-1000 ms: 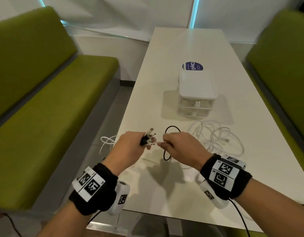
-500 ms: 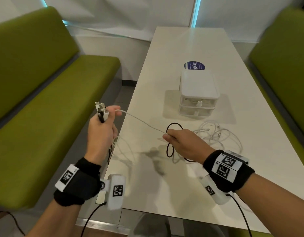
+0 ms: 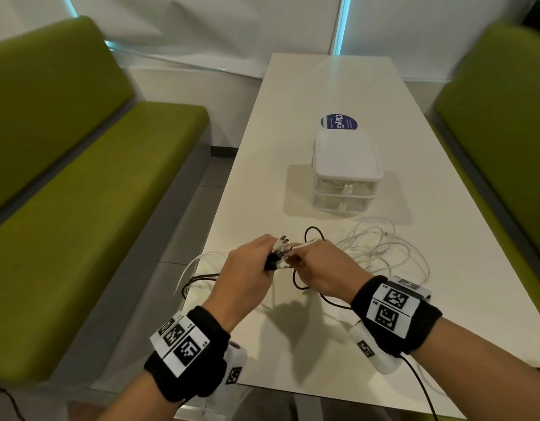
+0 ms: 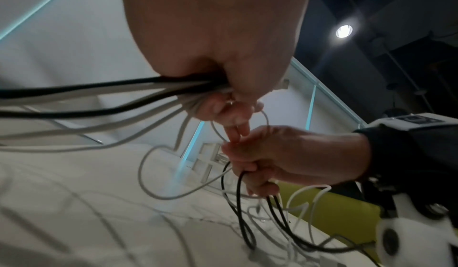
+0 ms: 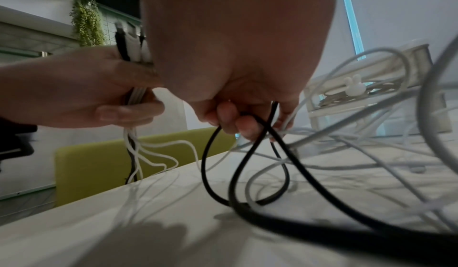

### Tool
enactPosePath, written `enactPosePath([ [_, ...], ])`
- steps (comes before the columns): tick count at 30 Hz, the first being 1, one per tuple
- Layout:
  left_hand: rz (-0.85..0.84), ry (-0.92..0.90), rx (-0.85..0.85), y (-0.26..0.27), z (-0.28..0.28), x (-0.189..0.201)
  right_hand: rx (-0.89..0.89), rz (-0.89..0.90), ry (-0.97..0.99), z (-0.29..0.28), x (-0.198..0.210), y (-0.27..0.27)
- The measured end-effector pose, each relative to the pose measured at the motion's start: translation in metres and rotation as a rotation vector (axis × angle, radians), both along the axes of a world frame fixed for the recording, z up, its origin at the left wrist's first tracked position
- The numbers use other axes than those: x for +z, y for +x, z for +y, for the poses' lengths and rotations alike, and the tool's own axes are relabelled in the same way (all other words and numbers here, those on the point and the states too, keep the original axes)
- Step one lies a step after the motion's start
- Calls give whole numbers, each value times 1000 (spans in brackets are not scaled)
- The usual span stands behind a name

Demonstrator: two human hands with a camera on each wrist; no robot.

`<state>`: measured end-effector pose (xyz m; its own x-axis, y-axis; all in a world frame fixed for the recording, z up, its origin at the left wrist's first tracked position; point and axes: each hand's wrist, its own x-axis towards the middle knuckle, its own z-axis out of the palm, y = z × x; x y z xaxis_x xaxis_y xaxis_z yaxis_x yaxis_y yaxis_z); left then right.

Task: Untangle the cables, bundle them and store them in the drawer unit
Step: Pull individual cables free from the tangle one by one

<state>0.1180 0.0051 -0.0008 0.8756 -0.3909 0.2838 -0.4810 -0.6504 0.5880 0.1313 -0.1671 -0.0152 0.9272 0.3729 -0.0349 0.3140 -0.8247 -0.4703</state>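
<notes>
My left hand (image 3: 270,262) grips a bunch of black and white cable ends (image 3: 281,243), plugs sticking up; their strands (image 4: 111,95) trail from the fist and loops (image 3: 196,268) hang off the table's left edge. My right hand (image 3: 297,258) is right beside it, fingers curled round a black cable loop (image 5: 247,163) and a white strand. The black cable (image 3: 314,232) loops on the table around that hand. A loose tangle of white cables (image 3: 384,247) lies to the right. The white two-drawer unit (image 3: 346,171) stands behind, both drawers closed.
The long white table (image 3: 293,117) runs away from me, with a blue round sticker (image 3: 338,121) behind the drawer unit. Green benches (image 3: 95,192) flank it on both sides. A white wall closes the far end.
Half a second ago my left hand was out over the left bench, drawing a white strand taut. It has come back beside the right hand, and loops now hang off the table edge.
</notes>
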Motion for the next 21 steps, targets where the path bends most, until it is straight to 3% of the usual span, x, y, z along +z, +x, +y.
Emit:
enactPosePath([
  [6,226,159,86,11,10,11,-40,-16,-50,-11,0,0],
  [11,142,248,101,8,14,20,-61,-45,-60,-12,5,2],
  [17,29,20,280,18,51,37,-169,1,-68,-31,-1,5],
  [21,17,157,395,29,62,25,-97,-22,-100,-28,0,3],
])
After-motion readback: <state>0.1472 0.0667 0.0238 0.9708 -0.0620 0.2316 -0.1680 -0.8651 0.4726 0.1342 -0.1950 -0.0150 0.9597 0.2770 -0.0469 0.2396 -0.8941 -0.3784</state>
